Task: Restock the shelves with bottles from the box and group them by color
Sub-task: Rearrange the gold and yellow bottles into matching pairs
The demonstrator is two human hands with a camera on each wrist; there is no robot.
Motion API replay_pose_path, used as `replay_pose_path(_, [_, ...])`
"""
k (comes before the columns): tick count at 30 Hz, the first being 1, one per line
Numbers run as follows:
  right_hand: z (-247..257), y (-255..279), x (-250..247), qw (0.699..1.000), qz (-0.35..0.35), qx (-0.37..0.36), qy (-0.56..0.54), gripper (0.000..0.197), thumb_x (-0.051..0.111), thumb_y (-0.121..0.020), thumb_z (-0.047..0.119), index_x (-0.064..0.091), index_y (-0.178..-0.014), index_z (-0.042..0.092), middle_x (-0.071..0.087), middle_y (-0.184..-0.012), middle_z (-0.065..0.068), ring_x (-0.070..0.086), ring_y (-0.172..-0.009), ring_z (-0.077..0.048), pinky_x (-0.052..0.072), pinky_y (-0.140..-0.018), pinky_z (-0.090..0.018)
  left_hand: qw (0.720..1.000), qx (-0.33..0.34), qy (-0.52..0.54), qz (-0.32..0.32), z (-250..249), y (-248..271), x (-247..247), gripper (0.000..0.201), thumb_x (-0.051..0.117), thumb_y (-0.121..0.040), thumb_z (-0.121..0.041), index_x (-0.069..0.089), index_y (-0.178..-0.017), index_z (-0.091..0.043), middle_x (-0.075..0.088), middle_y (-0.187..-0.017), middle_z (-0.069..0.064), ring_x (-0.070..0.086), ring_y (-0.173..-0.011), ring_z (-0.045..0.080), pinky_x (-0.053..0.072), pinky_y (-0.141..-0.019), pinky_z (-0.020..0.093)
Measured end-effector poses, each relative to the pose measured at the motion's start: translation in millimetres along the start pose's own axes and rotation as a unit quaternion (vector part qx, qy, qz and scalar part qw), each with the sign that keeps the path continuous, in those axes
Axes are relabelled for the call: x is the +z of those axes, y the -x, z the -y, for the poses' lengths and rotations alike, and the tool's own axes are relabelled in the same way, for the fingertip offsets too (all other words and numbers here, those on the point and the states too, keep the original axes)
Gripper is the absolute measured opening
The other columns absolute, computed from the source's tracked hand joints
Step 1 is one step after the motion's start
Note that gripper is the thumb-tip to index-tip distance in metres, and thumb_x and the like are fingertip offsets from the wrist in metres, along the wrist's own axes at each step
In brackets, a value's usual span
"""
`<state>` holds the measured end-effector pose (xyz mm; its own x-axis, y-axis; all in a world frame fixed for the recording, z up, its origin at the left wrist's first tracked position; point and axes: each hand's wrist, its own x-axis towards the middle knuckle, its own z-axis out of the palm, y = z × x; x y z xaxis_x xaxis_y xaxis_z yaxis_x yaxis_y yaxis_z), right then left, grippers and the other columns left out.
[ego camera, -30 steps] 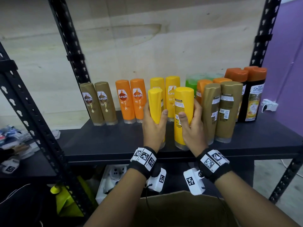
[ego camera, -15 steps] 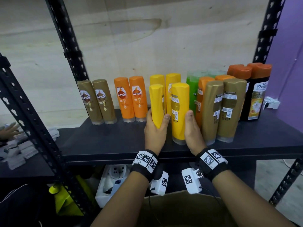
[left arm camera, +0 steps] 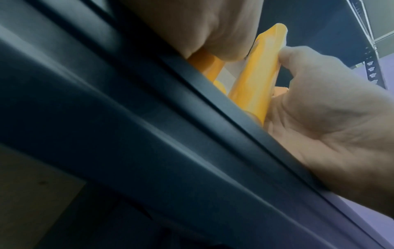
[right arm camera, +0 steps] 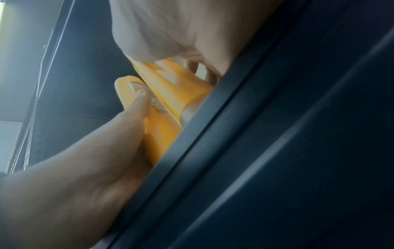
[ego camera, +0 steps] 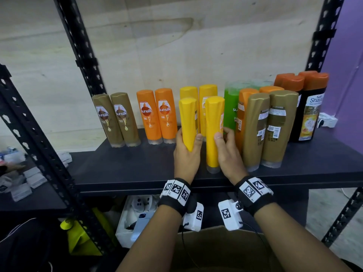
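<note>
Two yellow bottles are in my hands on the black shelf (ego camera: 137, 167). My left hand (ego camera: 186, 154) grips the left yellow bottle (ego camera: 188, 118) low down, with the thumb on its right edge; its base is hidden behind the hand. My right hand (ego camera: 225, 148) pinches the right yellow bottle (ego camera: 213, 134) at mid height. That bottle stands on its clear cap near the shelf's front. Two more yellow bottles (ego camera: 208, 91) stand right behind. In the left wrist view both bottles (left arm camera: 255, 80) rise above the shelf edge (left arm camera: 149, 118). The right wrist view shows my left thumb (right arm camera: 140, 99) on its bottle (right arm camera: 162, 134).
Along the shelf stand two brown bottles (ego camera: 115, 118), two orange bottles (ego camera: 157, 114), a green bottle (ego camera: 230, 107), two gold bottles (ego camera: 271, 126) and dark bottles with orange caps (ego camera: 308, 107). Black uprights (ego camera: 82, 54) frame the bay. A cardboard box (ego camera: 216, 250) sits below my wrists.
Both yellow bottles have moved back toward the rear yellow pair. The right bottle has turned, so its back label no longer faces me, and my right hand has slid lower on it.
</note>
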<state>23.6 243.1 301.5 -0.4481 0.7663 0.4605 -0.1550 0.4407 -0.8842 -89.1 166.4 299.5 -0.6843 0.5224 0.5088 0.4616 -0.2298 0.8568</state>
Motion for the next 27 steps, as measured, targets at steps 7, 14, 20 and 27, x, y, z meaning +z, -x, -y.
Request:
replay_pose_path(7, [2.9, 1.2, -0.3, 1.000, -0.022, -0.009, 0.008, 0.064, 0.052, -0.080, 0.076, 0.044, -0.126, 0.032, 0.059, -0.116, 0.022, 0.054, -0.100, 0.021, 0.040, -0.077, 0.000, 1.000, -0.004, -0.001, 0.009, -5.9, 3.1, -1.1, 0.067, 0.036, -0.087, -0.082, 0.044, -0.136, -0.038, 0.061, -0.111, -0.028, 0.058, -0.096, -0.020, 0.043, -0.076, 0.009])
replay_pose_path(14, [0.5, 0.9, 0.4, 0.998, -0.055, -0.006, 0.027, 0.072, 0.067, -0.073, 0.076, 0.039, -0.122, 0.031, 0.061, -0.112, 0.023, 0.060, -0.095, 0.019, 0.043, -0.072, 0.000, 0.999, -0.040, 0.026, 0.009, -9.7, 5.9, -1.1, 0.028, 0.020, -0.102, -0.068, 0.045, -0.117, -0.068, 0.059, -0.110, -0.044, 0.053, -0.103, -0.023, 0.040, -0.089, 0.014])
replay_pose_path(20, [-0.2, 1.9, -0.4, 0.996, -0.040, -0.027, 0.074, 0.073, 0.065, -0.066, 0.088, 0.052, -0.119, 0.039, 0.064, -0.116, 0.012, 0.063, -0.104, 0.002, 0.047, -0.084, -0.015, 0.998, -0.060, 0.030, 0.001, -12.8, 4.5, -2.2, 0.030, 0.016, -0.106, -0.061, 0.044, -0.117, -0.064, 0.054, -0.116, -0.037, 0.052, -0.105, -0.018, 0.038, -0.100, 0.023])
replay_pose_path(27, [-2.8, 2.0, -1.2, 0.996, -0.037, -0.034, 0.075, 0.071, 0.059, -0.069, 0.090, 0.057, -0.114, 0.035, 0.063, -0.116, 0.006, 0.062, -0.105, -0.004, 0.049, -0.087, -0.024, 0.998, -0.057, 0.031, -0.003, -7.5, 3.8, 0.1, 0.025, 0.020, -0.108, -0.056, 0.044, -0.117, -0.059, 0.051, -0.113, -0.040, 0.048, -0.102, -0.029, 0.037, -0.093, 0.017])
